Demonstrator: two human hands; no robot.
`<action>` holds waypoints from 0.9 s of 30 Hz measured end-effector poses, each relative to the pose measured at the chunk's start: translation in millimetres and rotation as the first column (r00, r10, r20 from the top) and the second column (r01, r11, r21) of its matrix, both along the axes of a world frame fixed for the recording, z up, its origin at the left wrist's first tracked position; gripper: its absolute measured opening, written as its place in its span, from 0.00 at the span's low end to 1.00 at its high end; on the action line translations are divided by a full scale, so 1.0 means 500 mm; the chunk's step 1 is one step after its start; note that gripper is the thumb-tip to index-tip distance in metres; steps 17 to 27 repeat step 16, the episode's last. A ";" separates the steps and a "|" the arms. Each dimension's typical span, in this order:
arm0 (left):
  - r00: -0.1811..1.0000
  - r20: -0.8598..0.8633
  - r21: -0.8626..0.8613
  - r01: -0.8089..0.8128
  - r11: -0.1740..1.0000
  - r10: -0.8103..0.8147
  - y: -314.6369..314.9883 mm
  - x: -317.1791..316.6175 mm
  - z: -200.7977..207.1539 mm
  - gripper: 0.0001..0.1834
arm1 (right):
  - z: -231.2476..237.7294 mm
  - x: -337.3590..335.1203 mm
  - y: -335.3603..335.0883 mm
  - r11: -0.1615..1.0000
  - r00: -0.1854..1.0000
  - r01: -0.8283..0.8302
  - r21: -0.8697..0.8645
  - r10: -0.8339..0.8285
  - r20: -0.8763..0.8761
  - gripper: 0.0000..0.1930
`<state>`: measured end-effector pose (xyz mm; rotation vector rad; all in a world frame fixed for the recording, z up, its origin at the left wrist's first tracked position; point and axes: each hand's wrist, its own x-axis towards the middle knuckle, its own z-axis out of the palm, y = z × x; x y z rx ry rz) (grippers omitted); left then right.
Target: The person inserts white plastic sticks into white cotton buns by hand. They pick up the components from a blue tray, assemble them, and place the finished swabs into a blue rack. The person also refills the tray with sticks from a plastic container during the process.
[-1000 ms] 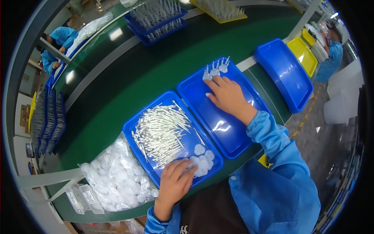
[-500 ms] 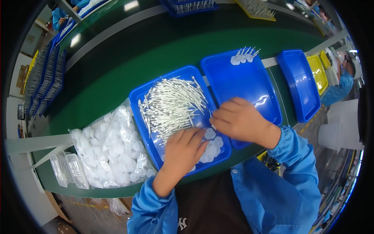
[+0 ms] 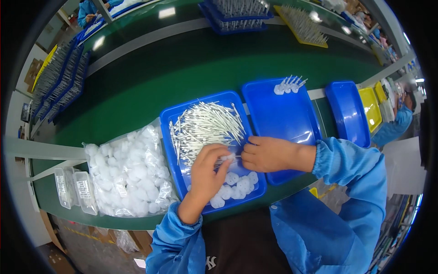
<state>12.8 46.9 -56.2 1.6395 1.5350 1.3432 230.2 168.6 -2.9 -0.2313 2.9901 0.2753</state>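
Over the near part of a blue tray (image 3: 165,137), my left hand (image 3: 205,171) pinches a small white round plastic piece (image 3: 228,157) between thumb and fingers. Facing it, my right hand (image 3: 271,154) grips a thin white stick (image 3: 237,156), its tip at the piece; whether it has gone in I cannot tell. Many loose white sticks (image 3: 205,130) fill the far part of this tray. White round pieces with small holes (image 3: 235,186) lie at its near end. In a second blue tray (image 3: 278,116) to the right, several round pieces with upright sticks (image 3: 289,86) stand at the far edge.
A clear bag of white round pieces (image 3: 132,173) lies left of the trays, beside two clear plastic boxes (image 3: 84,192). Another blue tray (image 3: 349,114) and a yellow tray (image 3: 370,109) are at right. Stacked, filled trays (image 3: 64,86) stand far left; more (image 3: 237,16) stand at the back.
My left hand has risen from the loose round pieces, now with one in its fingers. My right hand has come level with it, stick toward the piece. The whole view has shifted slightly.
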 end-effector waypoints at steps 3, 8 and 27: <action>0.977 0.188 -0.139 -0.079 0.987 0.105 0.001 -0.015 -0.007 0.11 | 0.023 -0.012 0.010 0.990 0.992 -0.118 0.076 0.114 0.054 0.06; 0.888 0.423 -0.201 -0.102 0.974 0.180 0.001 -0.029 -0.035 0.13 | 0.028 -0.004 0.032 0.979 0.975 -0.205 0.021 0.202 0.089 0.05; 0.709 0.691 -0.102 -0.099 0.990 0.142 -0.009 -0.054 0.007 0.20 | 0.067 -0.003 -0.010 0.810 0.865 0.182 -0.557 -0.401 -0.301 0.15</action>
